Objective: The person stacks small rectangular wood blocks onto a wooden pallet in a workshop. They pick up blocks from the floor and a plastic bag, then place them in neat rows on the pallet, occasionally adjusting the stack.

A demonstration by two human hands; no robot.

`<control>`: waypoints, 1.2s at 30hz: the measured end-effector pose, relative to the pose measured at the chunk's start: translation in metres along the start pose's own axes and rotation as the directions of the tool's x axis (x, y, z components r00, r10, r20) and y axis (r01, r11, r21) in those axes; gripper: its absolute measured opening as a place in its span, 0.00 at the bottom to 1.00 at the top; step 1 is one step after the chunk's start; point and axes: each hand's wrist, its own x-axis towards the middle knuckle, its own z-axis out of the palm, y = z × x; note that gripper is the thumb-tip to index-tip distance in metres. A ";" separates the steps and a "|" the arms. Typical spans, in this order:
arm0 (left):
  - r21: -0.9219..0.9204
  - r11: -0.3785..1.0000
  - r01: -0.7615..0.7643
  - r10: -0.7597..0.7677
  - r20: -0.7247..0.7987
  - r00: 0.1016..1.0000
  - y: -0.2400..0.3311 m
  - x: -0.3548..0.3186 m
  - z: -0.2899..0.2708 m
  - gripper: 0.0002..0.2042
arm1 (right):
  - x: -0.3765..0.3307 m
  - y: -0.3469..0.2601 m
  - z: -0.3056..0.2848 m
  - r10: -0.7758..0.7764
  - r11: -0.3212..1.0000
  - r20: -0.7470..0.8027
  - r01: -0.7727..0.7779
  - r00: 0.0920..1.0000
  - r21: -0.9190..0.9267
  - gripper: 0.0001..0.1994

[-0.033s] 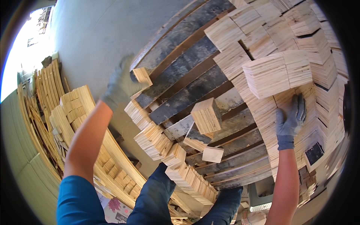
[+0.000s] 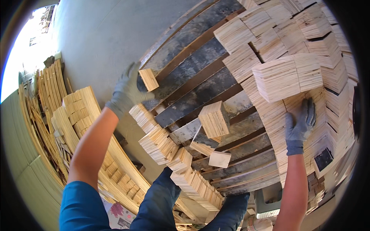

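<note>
My left hand (image 2: 127, 90), in a grey work glove, is at the far left edge of a wooden pallet (image 2: 208, 61). Its fingers are spread beside a small plywood block (image 2: 148, 79) with a dark face; whether they touch it is unclear. My right hand (image 2: 301, 125), gloved alike, lies flat with fingers stretched on top of stacked plywood pieces (image 2: 269, 86). Just beyond its fingertips, a larger bundle of plywood blocks (image 2: 287, 78) rests on that stack. On the pallet's middle are a plywood cube (image 2: 214, 120), a dark-topped block (image 2: 203, 141) and a pale square piece (image 2: 219, 159).
A row of thin plywood pieces (image 2: 158, 144) lines the pallet's near left edge, by my legs (image 2: 158, 200). Long timber stacks (image 2: 104, 150) and loose strips (image 2: 46, 119) lie at left. A grey plastic stool-like object (image 2: 268, 200) stands at the near right.
My left hand has shifted slightly, and its fingers now show more clearly apart beside the small block. The right hand stays flat on the stack. The whole view has moved a little.
</note>
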 end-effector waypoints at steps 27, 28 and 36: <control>-0.804 0.568 -0.176 0.207 -0.067 0.976 0.202 0.281 -0.044 0.28 | 0.002 -0.009 -0.007 0.094 0.996 0.009 -0.094 0.996 0.007 0.40; -0.813 0.564 -0.143 0.154 -0.066 0.986 0.204 0.289 -0.041 0.27 | 0.002 -0.008 -0.007 0.086 0.996 0.010 -0.086 0.996 0.005 0.40; -0.520 0.813 -0.264 0.021 -0.427 0.904 0.195 0.277 -0.044 0.41 | 0.004 -0.007 -0.003 0.001 1.000 -0.030 -0.002 1.000 -0.007 0.38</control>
